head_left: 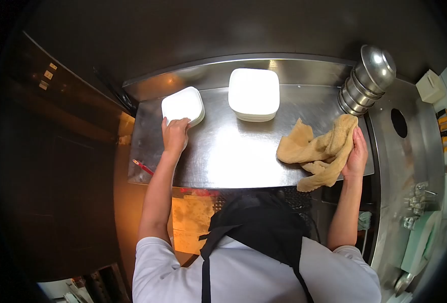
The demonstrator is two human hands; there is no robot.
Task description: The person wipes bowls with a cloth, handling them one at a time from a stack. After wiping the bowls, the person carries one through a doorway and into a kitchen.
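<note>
My left hand (pixel 174 134) rests on the near edge of a small stack of white square plates (pixel 183 105) at the back left of the steel counter (pixel 233 156), fingers curled over its rim. My right hand (pixel 357 153) grips a tan cloth (pixel 318 150) that lies bunched on the counter's right side and hangs over its front edge. A larger stack of white square plates (pixel 254 93) stands at the back middle, untouched.
A leaning stack of steel bowls (pixel 367 81) stands at the counter's back right corner. A red pen (pixel 142 166) lies at the front left edge. To the right is a steel surface with a round hole (pixel 399 122). Dark floor lies left.
</note>
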